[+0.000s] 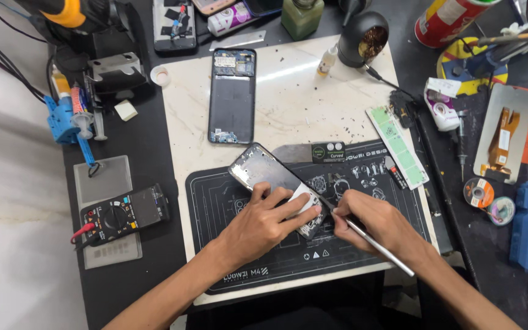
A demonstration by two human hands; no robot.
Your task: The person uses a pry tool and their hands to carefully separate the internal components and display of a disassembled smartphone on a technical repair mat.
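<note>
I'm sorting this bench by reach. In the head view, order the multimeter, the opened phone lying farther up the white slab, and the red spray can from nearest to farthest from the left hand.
1. Multimeter, left of the left hand.
2. Opened phone, above it.
3. Red spray can, top right.

Red-labelled can [450, 18]; green label strip [397, 145] right.
</note>
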